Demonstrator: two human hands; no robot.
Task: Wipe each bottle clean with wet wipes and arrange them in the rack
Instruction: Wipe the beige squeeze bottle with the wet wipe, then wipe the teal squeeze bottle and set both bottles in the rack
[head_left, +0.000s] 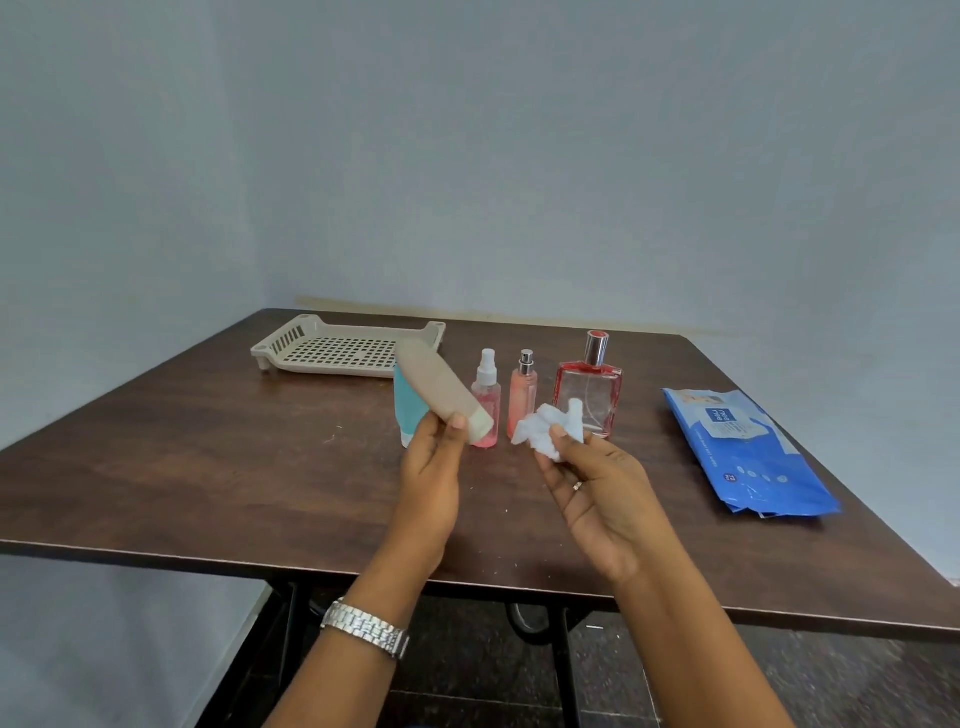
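My left hand (431, 478) grips a beige tube bottle (439, 389) near its cap end, tilted above the table. My right hand (597, 493) pinches a crumpled white wet wipe (545, 428) a little to the right of the tube, not touching it. Behind the tube stands a teal tube (405, 405), partly hidden. In a row to the right stand a pink spray bottle (487, 400), a slimmer peach spray bottle (522, 397) and a square red-edged perfume bottle (589, 389). The beige slotted rack (332, 351) lies at the back left with nothing in it.
A blue pack of wet wipes (748, 452) lies flat at the right of the dark wooden table (208, 457). The table's front edge runs just under my forearms. A grey wall stands close behind the table.
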